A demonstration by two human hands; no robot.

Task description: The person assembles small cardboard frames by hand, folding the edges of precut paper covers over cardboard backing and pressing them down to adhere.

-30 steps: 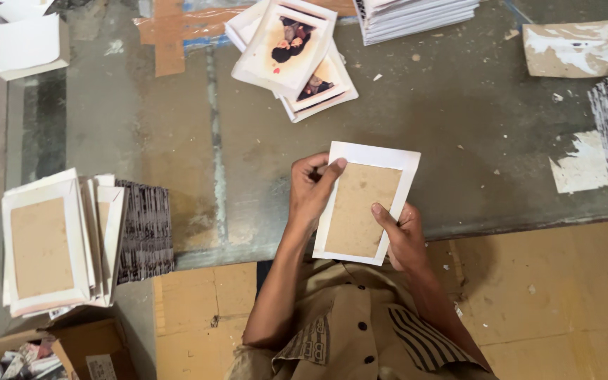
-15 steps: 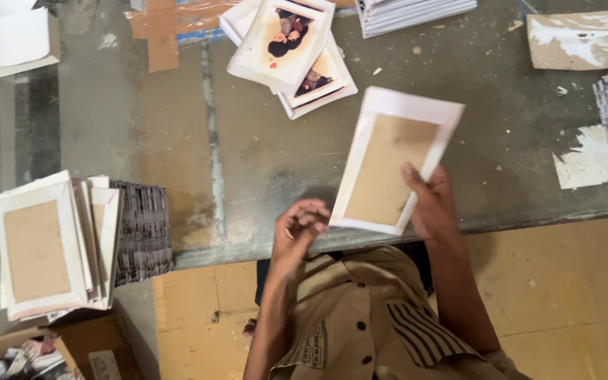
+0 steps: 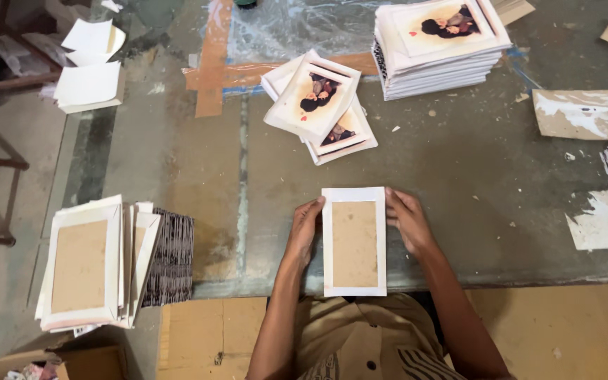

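Head view shows us a white-bordered rectangular card with a brown cardboard back (image 3: 354, 241) lying face down on the stained grey-green worktop (image 3: 473, 176), at the middle of its near edge; the left hand (image 3: 305, 229) lies flat against the card's left border, fingers straight and together, and the right hand (image 3: 407, 222) rests the same way on its right border; neither pinches or lifts it, both press it between them.

As for progress, we judge the work well under way but not over; a leaning pile of like cards, brown backs up (image 3: 96, 264), sits at the near left edge, its number too close-packed to count; toward the far edge a loose fan of printed picture cards, face up (image 3: 320, 105), shows at least three, and a tall neat stack of the same (image 3: 441, 46) stands at the far right, too many to count; the card in hand is one.

We also count two torn brown-and-white paper scraps (image 3: 578, 112) near the right edge, and a few white sheets (image 3: 89, 67) on the floor past the worktop's far left corner.
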